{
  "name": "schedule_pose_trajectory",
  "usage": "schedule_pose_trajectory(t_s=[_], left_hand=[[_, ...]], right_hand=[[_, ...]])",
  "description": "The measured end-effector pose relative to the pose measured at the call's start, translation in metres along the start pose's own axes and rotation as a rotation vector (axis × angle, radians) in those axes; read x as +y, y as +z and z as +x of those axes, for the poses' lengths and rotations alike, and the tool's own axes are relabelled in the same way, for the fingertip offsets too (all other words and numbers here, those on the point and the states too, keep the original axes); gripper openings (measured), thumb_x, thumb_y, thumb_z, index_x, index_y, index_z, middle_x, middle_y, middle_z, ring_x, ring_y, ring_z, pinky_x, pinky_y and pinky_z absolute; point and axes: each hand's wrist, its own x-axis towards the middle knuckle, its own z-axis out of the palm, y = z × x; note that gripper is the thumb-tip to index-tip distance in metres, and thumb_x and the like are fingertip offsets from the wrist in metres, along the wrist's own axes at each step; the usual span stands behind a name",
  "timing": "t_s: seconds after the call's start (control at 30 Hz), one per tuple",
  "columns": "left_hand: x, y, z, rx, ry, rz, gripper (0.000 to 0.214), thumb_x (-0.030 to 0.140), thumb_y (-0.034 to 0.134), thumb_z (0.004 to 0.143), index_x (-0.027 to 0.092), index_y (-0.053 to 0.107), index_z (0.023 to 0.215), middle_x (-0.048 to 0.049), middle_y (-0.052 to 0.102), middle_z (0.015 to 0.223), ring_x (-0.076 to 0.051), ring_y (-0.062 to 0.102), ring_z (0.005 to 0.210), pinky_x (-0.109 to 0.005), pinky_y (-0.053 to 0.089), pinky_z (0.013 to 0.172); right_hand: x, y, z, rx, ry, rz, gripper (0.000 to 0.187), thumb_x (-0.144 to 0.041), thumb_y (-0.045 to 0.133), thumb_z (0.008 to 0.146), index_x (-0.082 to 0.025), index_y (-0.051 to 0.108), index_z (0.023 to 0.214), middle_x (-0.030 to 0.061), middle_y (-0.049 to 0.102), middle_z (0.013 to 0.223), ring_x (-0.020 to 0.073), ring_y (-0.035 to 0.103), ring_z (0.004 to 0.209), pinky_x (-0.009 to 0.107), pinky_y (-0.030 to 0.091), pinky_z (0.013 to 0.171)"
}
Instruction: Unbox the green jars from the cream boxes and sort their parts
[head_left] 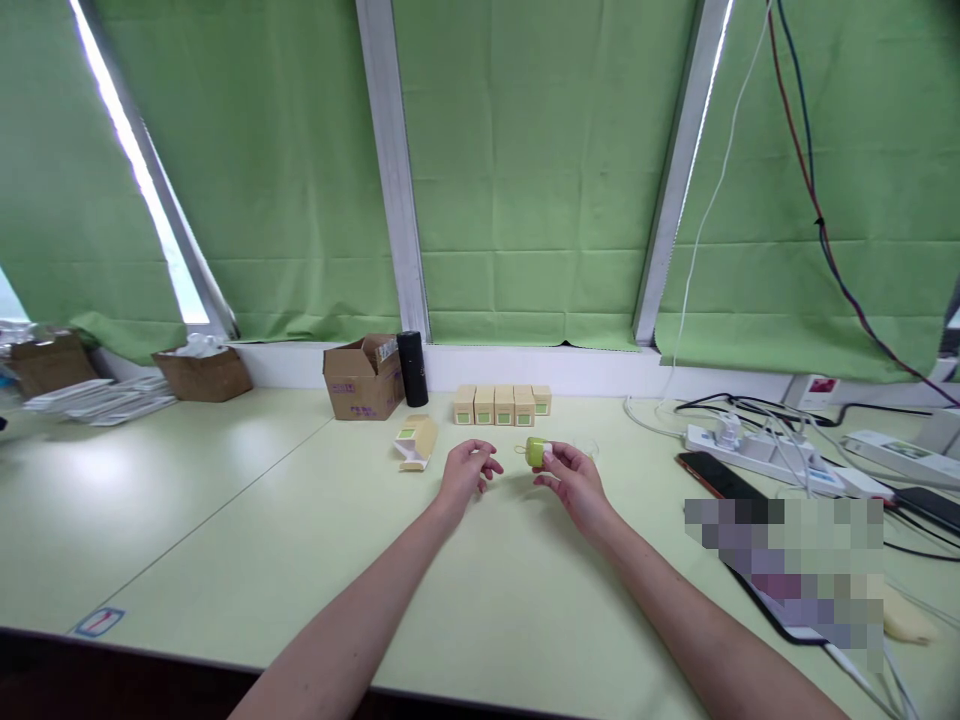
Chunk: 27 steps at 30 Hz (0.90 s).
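Note:
In my right hand is a small green and white cylinder with a thin loop at its left end; what kind of thing it is I cannot make out. Thumb and fingers pinch its white end, just above the table. My left hand hovers to the left, fingers loosely curled and apart, with nothing in it. Left of that hand lies an opened small cardboard box, its flaps spread. Behind both hands stands a row of several small tan boxes with green labels.
At the back stand a brown carton and a black cylinder. On the right are a power strip, tangled cables, a dark phone and a blurred-out patch over a device. Papers and another carton lie far left.

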Motion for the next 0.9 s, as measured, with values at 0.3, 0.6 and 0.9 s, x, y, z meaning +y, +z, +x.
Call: schedule_pose_trajectory(t_s=[0.3,0.6,0.9], left_hand=[[0.002,0.003,-0.01,-0.024,0.325,0.213,0.034,0.044,0.065,0.086,0.016,0.064,0.105,-0.0053,0.07,0.08,-0.015,0.06,0.066,-0.025,0.048,0.055],[0.006,0.008,-0.022,-0.128,0.505,0.45,0.035,0.038,0.061,0.094,0.02,0.065,0.124,-0.0094,0.072,0.106,-0.02,0.068,0.097,-0.028,0.053,0.071],[0.007,0.009,-0.025,-0.115,0.568,0.487,0.036,0.033,0.062,0.094,0.021,0.064,0.127,-0.01,0.072,0.114,-0.019,0.068,0.093,-0.026,0.056,0.065]], right_hand=[[0.006,0.002,-0.008,-0.015,-0.482,-0.702,0.027,-0.042,0.062,0.094,-0.022,0.064,0.111,0.0105,0.064,0.115,0.0223,0.066,0.092,0.04,0.06,0.078],[0.005,0.002,-0.016,-0.125,-0.79,-1.15,0.029,-0.021,0.046,0.102,-0.023,0.056,0.129,0.0127,0.061,0.12,0.0253,0.067,0.102,0.039,0.06,0.08],[0.004,0.003,-0.015,-0.119,-0.891,-1.291,0.031,-0.019,0.042,0.103,-0.022,0.054,0.132,0.0134,0.062,0.118,0.0233,0.069,0.089,0.035,0.057,0.067]])
